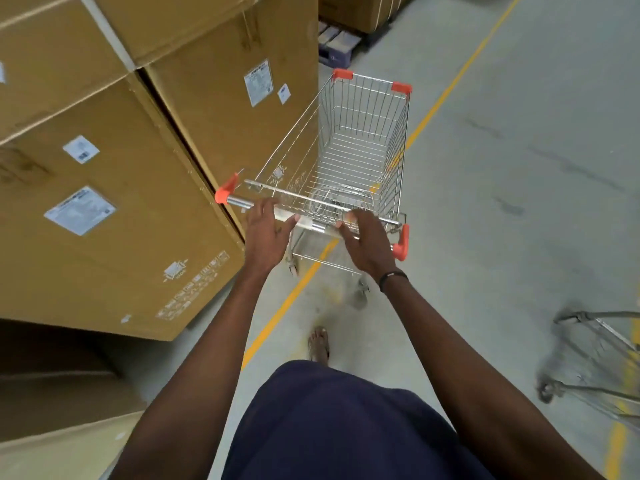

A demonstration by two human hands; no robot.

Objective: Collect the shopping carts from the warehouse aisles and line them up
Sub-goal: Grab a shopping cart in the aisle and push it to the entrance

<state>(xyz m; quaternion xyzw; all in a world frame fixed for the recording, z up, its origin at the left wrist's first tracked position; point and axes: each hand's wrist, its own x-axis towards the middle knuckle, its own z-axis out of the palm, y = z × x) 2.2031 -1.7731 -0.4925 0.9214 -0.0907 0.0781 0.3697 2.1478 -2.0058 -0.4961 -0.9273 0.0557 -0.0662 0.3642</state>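
Observation:
An empty wire shopping cart [360, 147] with orange corner caps stands in front of me on the grey floor, straddling a yellow floor line [287, 306]. My left hand [266, 230] lies over the left part of its chrome handle bar [311, 224], fingers curled over the top. My right hand [367, 242], with a black band at the wrist, holds the right part of the same bar. Part of a second wire cart [595, 368], blurred, shows at the lower right edge.
Tall stacked cardboard boxes [138, 161] wall off the left side, close to the cart's left edge. More boxes on a dark pallet [349, 39] stand ahead. Open concrete floor [519, 168] stretches to the right of the yellow line. My sandalled foot [319, 342] is behind the cart.

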